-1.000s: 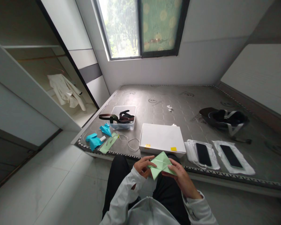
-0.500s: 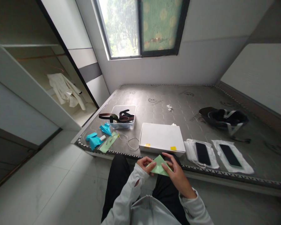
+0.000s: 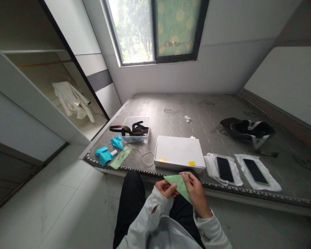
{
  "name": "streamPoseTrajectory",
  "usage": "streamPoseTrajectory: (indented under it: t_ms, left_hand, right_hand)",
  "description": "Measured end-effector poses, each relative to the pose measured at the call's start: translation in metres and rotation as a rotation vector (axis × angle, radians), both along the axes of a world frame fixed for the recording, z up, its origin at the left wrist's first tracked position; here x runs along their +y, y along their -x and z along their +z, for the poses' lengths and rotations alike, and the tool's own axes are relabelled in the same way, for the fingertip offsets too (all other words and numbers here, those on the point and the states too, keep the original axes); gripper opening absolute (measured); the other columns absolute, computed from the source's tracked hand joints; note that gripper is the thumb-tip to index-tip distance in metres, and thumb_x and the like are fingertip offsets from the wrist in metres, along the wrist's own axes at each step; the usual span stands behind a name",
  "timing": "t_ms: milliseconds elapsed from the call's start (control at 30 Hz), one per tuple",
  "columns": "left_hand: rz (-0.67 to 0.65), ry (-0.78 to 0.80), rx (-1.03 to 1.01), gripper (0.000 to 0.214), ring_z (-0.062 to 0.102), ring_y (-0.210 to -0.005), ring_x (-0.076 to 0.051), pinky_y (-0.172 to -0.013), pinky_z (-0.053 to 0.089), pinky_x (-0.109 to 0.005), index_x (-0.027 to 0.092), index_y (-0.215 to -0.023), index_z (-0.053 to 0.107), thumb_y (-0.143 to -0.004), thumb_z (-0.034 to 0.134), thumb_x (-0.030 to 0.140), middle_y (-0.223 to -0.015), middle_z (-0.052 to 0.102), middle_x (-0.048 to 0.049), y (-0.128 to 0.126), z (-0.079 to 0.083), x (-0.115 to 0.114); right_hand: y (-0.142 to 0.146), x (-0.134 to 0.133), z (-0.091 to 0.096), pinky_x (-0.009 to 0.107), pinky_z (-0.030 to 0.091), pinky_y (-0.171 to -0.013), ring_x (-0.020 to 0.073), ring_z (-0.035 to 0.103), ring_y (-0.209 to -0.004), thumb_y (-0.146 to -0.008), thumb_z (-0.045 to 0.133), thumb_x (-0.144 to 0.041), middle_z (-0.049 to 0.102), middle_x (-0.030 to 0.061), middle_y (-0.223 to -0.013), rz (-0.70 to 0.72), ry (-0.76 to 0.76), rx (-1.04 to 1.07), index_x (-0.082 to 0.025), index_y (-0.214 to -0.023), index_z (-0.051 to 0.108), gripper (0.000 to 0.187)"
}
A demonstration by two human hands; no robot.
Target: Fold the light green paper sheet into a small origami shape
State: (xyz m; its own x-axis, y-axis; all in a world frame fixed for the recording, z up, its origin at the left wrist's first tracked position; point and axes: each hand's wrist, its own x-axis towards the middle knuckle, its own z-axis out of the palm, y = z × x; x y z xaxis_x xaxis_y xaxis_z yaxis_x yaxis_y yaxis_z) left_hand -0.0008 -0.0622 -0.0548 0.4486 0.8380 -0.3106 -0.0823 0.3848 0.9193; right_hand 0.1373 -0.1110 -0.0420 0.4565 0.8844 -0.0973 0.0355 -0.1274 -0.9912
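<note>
I hold a light green sheet of paper (image 3: pixel 180 184), folded into a narrow triangle, over my lap. My left hand (image 3: pixel 166 188) pinches its left corner. My right hand (image 3: pixel 196 192) grips its right side, fingers curled over the upper edge. Both hands are just in front of the bed's edge, below a flat white box (image 3: pixel 179 151) with two yellow stickers.
On the grey mattress (image 3: pixel 197 117) lie blue folded paper shapes (image 3: pixel 105 155), a green strip (image 3: pixel 120 157), a white cable (image 3: pixel 142 155), a clear tub with belts (image 3: pixel 134 129), two phones on white pouches (image 3: pixel 224 168) (image 3: pixel 256 171) and a black headset (image 3: pixel 248 130). An open wardrobe (image 3: pixel 54 90) stands at left.
The green paper went from a wider, open kite shape to a narrower folded triangle. Both hands drew closer together and nearer to my body.
</note>
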Motion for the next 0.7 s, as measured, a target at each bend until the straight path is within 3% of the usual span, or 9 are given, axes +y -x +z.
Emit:
streamPoseTrajectory:
  t_ms: [100, 167, 267, 333, 400, 567, 700]
  left_hand:
    - [0.081, 0.031, 0.053, 0.071, 0.07, -0.054, -0.019, -0.049, 0.054, -0.024, 0.006, -0.091, 0.074, -0.056, 0.078, 0.068, -0.068, 0.074, -0.0128, -0.002, 0.001, 0.001]
    - [0.122, 0.038, 0.098, 0.067, 0.069, -0.052, -0.019, -0.047, 0.054, -0.023, 0.007, -0.088, 0.074, -0.058, 0.078, 0.067, -0.066, 0.074, -0.0111, -0.001, 0.001, 0.004]
    - [0.14, 0.009, 0.153, 0.063, 0.067, -0.048, -0.018, -0.045, 0.053, -0.023, 0.008, -0.083, 0.074, -0.061, 0.076, 0.067, -0.059, 0.071, -0.0086, 0.0, 0.0, 0.008]
    - [0.137, -0.054, 0.159, 0.063, 0.067, -0.049, -0.018, -0.046, 0.053, -0.023, 0.008, -0.082, 0.075, -0.062, 0.074, 0.068, -0.058, 0.071, -0.0083, 0.0, -0.002, 0.008]
    - [0.125, -0.126, 0.128, 0.066, 0.069, -0.056, -0.019, -0.052, 0.056, -0.023, 0.008, -0.085, 0.076, -0.065, 0.07, 0.071, -0.065, 0.073, -0.0096, -0.002, -0.005, 0.006]
    - [0.139, -0.168, 0.047, 0.071, 0.073, -0.076, -0.023, -0.066, 0.061, -0.028, 0.01, -0.108, 0.073, -0.068, 0.069, 0.068, -0.089, 0.077, -0.0134, -0.006, -0.009, 0.003]
    - [0.176, -0.31, 0.077, 0.055, 0.074, -0.085, -0.025, -0.076, 0.061, -0.031, 0.012, -0.108, 0.074, -0.074, 0.071, 0.056, -0.097, 0.076, -0.0148, -0.004, -0.007, 0.003]
  right_hand:
    - [0.004, -0.003, 0.0, 0.038, 0.056, -0.08, 0.0271, 0.064, -0.102, -0.087, 0.059, -0.051, 0.066, 0.0126, -0.118, -0.119, -0.102, -0.268, -0.019, -0.12, 0.06, 0.045]
    - [0.005, -0.007, 0.0, 0.046, 0.048, -0.099, 0.0288, 0.053, -0.123, -0.089, 0.059, -0.043, 0.054, 0.0112, -0.137, -0.163, -0.192, -0.532, -0.024, -0.126, 0.058, 0.042]
    - [0.006, -0.014, -0.002, 0.051, 0.039, -0.109, 0.0287, 0.047, -0.131, -0.091, 0.057, -0.034, 0.051, 0.0067, -0.143, 0.048, -0.247, -0.779, -0.029, -0.127, 0.061, 0.037]
    - [0.008, -0.016, -0.004, 0.049, 0.042, -0.109, 0.0279, 0.049, -0.13, -0.092, 0.057, -0.031, 0.052, 0.0061, -0.142, 0.213, -0.254, -0.783, -0.028, -0.133, 0.058, 0.042]
    - [0.01, -0.017, -0.004, 0.046, 0.044, -0.108, 0.0264, 0.05, -0.129, -0.093, 0.053, -0.031, 0.053, 0.0064, -0.141, 0.28, -0.242, -0.706, -0.025, -0.139, 0.051, 0.046]
    - [0.016, -0.014, 0.006, 0.04, 0.043, -0.109, 0.0229, 0.053, -0.126, -0.098, 0.044, -0.034, 0.057, 0.0023, -0.136, 0.238, -0.176, -0.481, -0.028, -0.138, 0.051, 0.042]
    - [0.018, -0.011, 0.013, 0.041, 0.043, -0.107, 0.0248, 0.056, -0.123, -0.097, 0.044, -0.037, 0.059, 0.0037, -0.134, 0.235, -0.165, -0.421, -0.027, -0.135, 0.055, 0.041]
